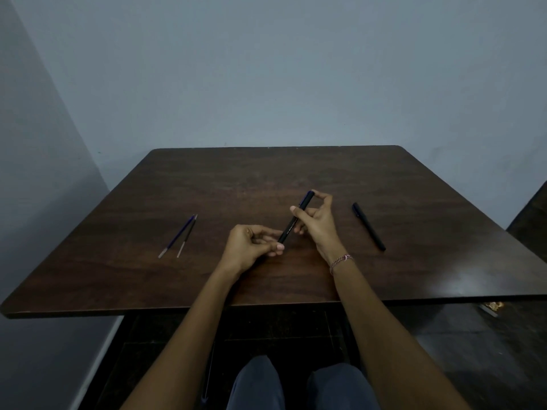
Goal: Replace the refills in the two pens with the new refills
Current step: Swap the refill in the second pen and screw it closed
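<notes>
A slim black pen (291, 226) is held slanted above the middle of the dark brown wooden table (266, 173). The right hand (318, 223) is curled round its upper half and the left hand (248, 250) pinches its lower end. A second black pen (368, 226) lies flat just right of the hands, well in from the right edge. A thin blue refill (177, 235) and a thin black refill (187, 236) lie side by side to the left, nearly touching at their far ends. Bare tabletop runs behind the hands to the far edge, against a plain blue-grey wall (266, 69). The near edge crosses under both forearms. A beaded bracelet (340, 260) circles the right wrist.
</notes>
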`<state>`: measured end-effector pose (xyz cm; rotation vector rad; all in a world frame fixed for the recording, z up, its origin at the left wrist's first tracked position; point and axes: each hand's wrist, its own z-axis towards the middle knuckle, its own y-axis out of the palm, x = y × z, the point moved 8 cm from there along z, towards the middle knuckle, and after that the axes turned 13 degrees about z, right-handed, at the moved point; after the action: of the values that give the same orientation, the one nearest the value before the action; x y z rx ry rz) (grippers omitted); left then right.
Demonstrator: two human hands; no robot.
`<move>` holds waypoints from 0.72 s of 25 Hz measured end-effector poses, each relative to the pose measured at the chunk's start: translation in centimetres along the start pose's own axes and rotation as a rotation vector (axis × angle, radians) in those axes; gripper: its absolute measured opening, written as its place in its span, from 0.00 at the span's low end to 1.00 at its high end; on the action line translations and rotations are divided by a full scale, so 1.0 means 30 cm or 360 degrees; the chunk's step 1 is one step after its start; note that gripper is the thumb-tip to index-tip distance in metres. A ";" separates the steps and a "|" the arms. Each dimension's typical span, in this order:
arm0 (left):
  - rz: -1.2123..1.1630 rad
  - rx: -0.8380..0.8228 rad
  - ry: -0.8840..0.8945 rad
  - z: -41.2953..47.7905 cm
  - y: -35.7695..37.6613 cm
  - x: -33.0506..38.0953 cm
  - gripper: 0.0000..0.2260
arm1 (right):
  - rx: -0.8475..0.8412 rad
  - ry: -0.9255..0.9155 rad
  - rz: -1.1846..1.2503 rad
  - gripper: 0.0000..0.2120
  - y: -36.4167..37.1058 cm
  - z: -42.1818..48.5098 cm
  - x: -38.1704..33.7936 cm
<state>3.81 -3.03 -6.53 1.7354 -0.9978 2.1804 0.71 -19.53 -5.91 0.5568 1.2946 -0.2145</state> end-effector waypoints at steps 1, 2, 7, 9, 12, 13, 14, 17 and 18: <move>0.0072 -0.0010 -0.0019 -0.004 0.006 -0.001 0.12 | 0.0016 0.0024 -0.0065 0.23 -0.003 0.000 0.003; 0.0144 -0.0019 -0.0028 -0.006 0.009 0.002 0.13 | 0.0035 0.0037 -0.0165 0.21 -0.008 0.003 0.002; 0.0439 0.0089 0.0088 -0.002 0.039 0.049 0.16 | 0.0057 -0.0026 -0.0782 0.15 -0.057 0.051 -0.073; 0.0534 0.0126 0.0167 0.006 0.089 0.090 0.21 | 0.0063 -0.0143 -0.1123 0.19 -0.096 0.077 -0.121; 0.0826 0.0160 0.0251 0.026 0.190 0.148 0.25 | 0.0084 -0.0152 -0.1502 0.24 -0.171 0.114 -0.160; 0.0907 0.0148 0.0264 0.034 0.227 0.159 0.25 | 0.0125 -0.0108 -0.1503 0.24 -0.207 0.122 -0.170; 0.0971 0.0131 0.0281 0.041 0.262 0.168 0.26 | 0.0172 -0.0062 -0.1481 0.23 -0.244 0.130 -0.179; 0.1053 0.0092 0.0326 0.066 0.359 0.194 0.25 | 0.0207 0.0018 -0.1510 0.20 -0.326 0.156 -0.193; 0.1057 0.0094 0.0342 0.074 0.384 0.204 0.25 | 0.0203 0.0030 -0.1538 0.20 -0.343 0.162 -0.196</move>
<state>-2.32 -14.66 -5.16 1.2561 -1.6346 2.7196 -1.44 -31.62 -2.31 -0.0068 1.4920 -1.0940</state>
